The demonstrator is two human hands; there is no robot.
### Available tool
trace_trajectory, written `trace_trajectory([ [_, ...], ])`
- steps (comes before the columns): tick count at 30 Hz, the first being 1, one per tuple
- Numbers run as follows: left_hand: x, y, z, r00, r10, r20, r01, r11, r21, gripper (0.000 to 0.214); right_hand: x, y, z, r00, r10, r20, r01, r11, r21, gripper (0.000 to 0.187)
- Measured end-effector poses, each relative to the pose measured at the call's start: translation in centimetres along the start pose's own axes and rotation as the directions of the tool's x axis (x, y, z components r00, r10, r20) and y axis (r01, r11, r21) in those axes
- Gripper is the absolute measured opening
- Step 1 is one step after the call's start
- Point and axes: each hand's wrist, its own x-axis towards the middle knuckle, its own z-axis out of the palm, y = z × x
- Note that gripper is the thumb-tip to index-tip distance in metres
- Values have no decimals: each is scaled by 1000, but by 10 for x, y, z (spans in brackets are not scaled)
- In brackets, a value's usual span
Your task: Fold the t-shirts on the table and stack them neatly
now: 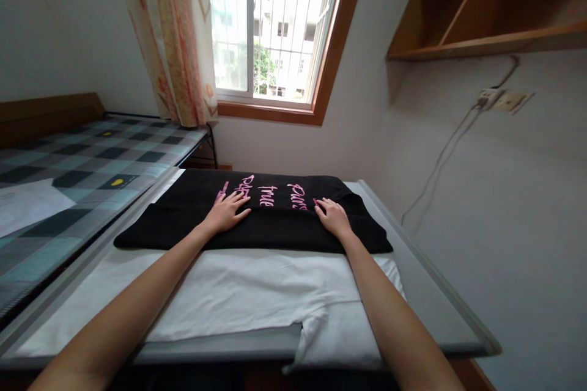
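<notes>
A black T-shirt (275, 235) with pink lettering lies folded over on the table, its near part doubled back across the print. My left hand (226, 212) rests flat on the left part of it, fingers spread over the fold and touching the lettering. On the right part, my right hand (333, 216) presses down with its fingers stretched out and slightly apart. Beneath the black cloth a white T-shirt (247, 287) is spread out. One white sleeve hangs over the table's near edge, between my forearms.
The grey table (440, 305) stands against the right wall. On the left is a bed with a checked mattress (105, 153) and a sheet of paper (32, 204). A window (275, 30) with a curtain (178, 36) is ahead. Wooden shelves (486, 40) and cables (431, 177) are at right.
</notes>
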Motion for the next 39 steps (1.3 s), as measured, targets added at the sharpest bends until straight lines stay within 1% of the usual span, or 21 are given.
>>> trace_trajectory([
  [9, -2, 6, -5, 1000, -1, -2, 1, 1000, 28, 58, -1, 0, -2, 1000, -1, 4, 1, 1000, 24, 44],
  [20, -1, 3, -3, 1000, 5, 8, -5, 1000, 29, 59, -1, -1, -3, 1000, 9, 21, -10, 1000, 19, 44],
  [30, 0, 0, 1, 1000, 9, -15, -9, 1000, 26, 57, -1, 1, -2, 1000, -2, 11, 2, 1000, 26, 43],
  [39, 0, 2, -1, 1000, 9, -10, -9, 999, 33, 57, -1, 1, -1, 1000, 2, 9, -3, 999, 41, 43],
])
